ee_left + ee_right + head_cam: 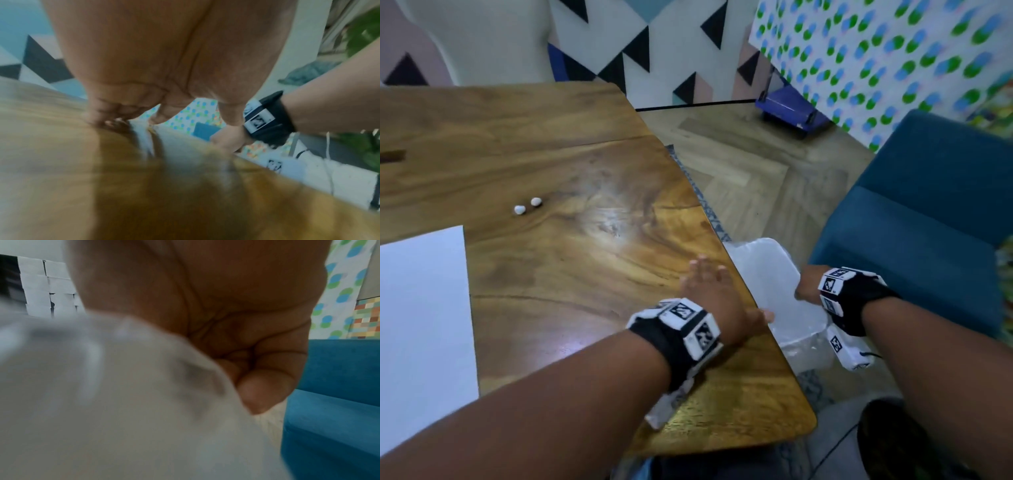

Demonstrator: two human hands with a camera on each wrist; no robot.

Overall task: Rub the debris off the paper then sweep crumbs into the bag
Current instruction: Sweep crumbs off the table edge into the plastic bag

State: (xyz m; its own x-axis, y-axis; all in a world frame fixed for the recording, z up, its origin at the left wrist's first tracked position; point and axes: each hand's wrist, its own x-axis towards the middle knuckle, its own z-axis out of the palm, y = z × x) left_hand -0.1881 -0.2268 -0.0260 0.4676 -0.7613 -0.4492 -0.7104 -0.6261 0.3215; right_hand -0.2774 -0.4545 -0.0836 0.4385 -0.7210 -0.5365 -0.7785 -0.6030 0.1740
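Sweeping stage at the right edge of the tabletop. The left hand lies flat, fingers straight and together, its outer edge on the wood at the rim, holding nothing. The right hand is below and beyond the rim, its grip closed on the far lip of the clear plastic bag; the right wrist view shows thumb and fingers pinching the film. The bag mouth sits just beside and slightly under the tabletop edge, facing the left hand.

Risks, as judged: any gap between bag lip and rim would let crumbs fall to the floor; a slack or sagging film could fold shut under the sweep; a fast stroke may scatter fine crumbs sideways past the opening. No crumbs are discernible under the left hand, owing to blur.

The paper lies flat at the near-left of the tabletop, well apart from both hands. Two small white pellets rest on the wood beyond the paper, touching nothing, and appear not yet swept.
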